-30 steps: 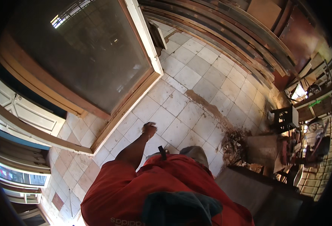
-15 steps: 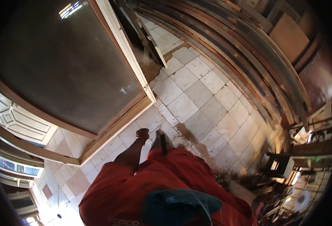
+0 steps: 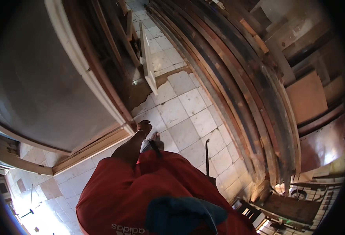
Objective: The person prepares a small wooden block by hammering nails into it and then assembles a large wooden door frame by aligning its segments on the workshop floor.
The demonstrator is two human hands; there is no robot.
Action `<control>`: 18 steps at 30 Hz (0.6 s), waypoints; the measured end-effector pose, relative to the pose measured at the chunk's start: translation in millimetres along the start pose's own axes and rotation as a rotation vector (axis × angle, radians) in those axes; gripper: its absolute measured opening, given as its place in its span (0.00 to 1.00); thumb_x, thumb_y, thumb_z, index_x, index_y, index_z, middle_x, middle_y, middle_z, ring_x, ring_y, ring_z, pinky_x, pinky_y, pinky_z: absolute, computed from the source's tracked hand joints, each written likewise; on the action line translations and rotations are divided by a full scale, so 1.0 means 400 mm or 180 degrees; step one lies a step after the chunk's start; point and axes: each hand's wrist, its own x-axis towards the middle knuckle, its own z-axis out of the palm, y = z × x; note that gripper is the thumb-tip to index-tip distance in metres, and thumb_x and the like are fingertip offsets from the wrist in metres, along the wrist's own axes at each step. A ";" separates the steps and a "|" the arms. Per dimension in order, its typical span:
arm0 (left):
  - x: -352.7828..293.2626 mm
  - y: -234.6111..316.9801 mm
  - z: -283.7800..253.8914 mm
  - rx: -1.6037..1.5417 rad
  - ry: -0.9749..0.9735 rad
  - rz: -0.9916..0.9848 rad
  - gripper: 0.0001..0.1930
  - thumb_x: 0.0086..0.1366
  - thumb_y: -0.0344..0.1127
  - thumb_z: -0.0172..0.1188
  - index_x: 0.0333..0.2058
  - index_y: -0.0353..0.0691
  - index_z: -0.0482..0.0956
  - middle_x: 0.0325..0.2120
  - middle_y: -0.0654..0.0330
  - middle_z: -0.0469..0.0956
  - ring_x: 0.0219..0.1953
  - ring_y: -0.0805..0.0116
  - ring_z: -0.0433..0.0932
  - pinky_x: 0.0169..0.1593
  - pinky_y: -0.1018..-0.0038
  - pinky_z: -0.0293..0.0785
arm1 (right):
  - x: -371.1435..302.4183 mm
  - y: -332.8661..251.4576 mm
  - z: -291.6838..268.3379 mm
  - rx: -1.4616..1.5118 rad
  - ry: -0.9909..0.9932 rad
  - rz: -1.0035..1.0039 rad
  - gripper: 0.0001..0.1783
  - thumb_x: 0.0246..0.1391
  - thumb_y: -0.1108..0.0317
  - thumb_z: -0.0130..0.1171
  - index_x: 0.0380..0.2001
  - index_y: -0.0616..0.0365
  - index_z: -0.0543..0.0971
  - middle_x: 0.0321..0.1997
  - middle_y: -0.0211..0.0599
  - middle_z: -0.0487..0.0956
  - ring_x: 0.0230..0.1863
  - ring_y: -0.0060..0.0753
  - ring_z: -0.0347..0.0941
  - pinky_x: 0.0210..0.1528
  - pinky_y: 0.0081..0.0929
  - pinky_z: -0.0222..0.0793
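Note:
My left hand (image 3: 144, 127) swings out in front of my red shirt (image 3: 141, 188), over the white floor tiles (image 3: 184, 113). Its fingers are curled and nothing shows in it. It is close to the lower corner of a big door panel with a white and brown frame (image 3: 102, 98). A sandalled foot (image 3: 153, 140) steps just below the hand. A thin dark bar (image 3: 207, 156) sticks up beside my right hip; what holds it is hidden behind the shirt. My right hand is out of sight.
Long wooden planks and frames (image 3: 239, 78) lie stacked along the right. A narrow white board (image 3: 147, 58) leans ahead by a dark gap. A dark crate (image 3: 251, 213) and clutter sit at the lower right. Bright tiles (image 3: 43, 203) show at the lower left.
The view has swung and I have walked forward over the tiles. The plank stack is closer and the debris pile has left the view. My left arm stays stretched ahead.

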 end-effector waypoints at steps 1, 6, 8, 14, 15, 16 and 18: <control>0.064 0.041 0.050 0.0383 0.0085 0.0113 0.16 0.52 0.29 0.62 0.42 0.40 0.80 0.28 0.55 0.82 0.26 0.69 0.80 0.31 0.74 0.78 | 0.093 -0.026 -0.097 0.0276 -0.0002 0.0117 0.14 0.51 0.59 0.59 0.20 0.57 0.74 0.14 0.32 0.70 0.19 0.33 0.70 0.23 0.37 0.65; 0.241 0.353 0.312 0.0775 -0.0202 0.0080 0.10 0.55 0.34 0.64 0.35 0.36 0.81 0.23 0.58 0.80 0.22 0.72 0.78 0.24 0.75 0.77 | 0.356 -0.113 -0.312 0.1786 -0.0242 0.1579 0.15 0.50 0.66 0.59 0.13 0.59 0.73 0.09 0.29 0.65 0.09 0.26 0.63 0.11 0.30 0.56; 0.380 0.466 0.370 0.1703 -0.0450 0.1176 0.12 0.55 0.38 0.63 0.35 0.36 0.81 0.24 0.57 0.81 0.23 0.70 0.79 0.26 0.73 0.77 | 0.485 -0.185 -0.412 0.1700 -0.0276 0.1418 0.15 0.51 0.67 0.58 0.13 0.58 0.73 0.09 0.30 0.65 0.09 0.27 0.63 0.11 0.31 0.56; 0.730 0.928 0.693 0.2410 -0.0234 0.2619 0.16 0.56 0.46 0.58 0.35 0.39 0.81 0.26 0.50 0.82 0.29 0.58 0.81 0.36 0.65 0.77 | 0.951 -0.095 -0.633 -0.1472 0.0305 -0.1907 0.14 0.52 0.60 0.57 0.20 0.59 0.78 0.16 0.41 0.75 0.18 0.33 0.74 0.21 0.40 0.66; 0.756 0.988 0.734 0.2270 -0.0018 0.2807 0.15 0.56 0.45 0.58 0.34 0.40 0.82 0.25 0.51 0.81 0.28 0.60 0.81 0.35 0.66 0.77 | 1.033 -0.108 -0.680 -0.1318 0.0158 -0.1862 0.15 0.52 0.59 0.57 0.20 0.59 0.78 0.16 0.42 0.75 0.18 0.33 0.74 0.21 0.40 0.66; 0.716 1.092 0.798 0.1756 -0.0312 0.1881 0.14 0.56 0.44 0.58 0.35 0.40 0.82 0.26 0.52 0.81 0.27 0.62 0.81 0.34 0.67 0.77 | 1.083 -0.105 -0.714 -0.1178 0.0080 -0.1750 0.15 0.52 0.58 0.57 0.21 0.59 0.79 0.16 0.42 0.75 0.19 0.33 0.75 0.22 0.40 0.67; 0.731 1.226 0.842 0.1180 -0.0273 0.0918 0.11 0.59 0.37 0.57 0.40 0.44 0.81 0.34 0.54 0.81 0.40 0.65 0.80 0.39 0.71 0.77 | 1.233 -0.169 -0.819 -0.0936 -0.0075 -0.1877 0.16 0.52 0.57 0.57 0.21 0.59 0.79 0.16 0.43 0.76 0.20 0.34 0.75 0.23 0.40 0.67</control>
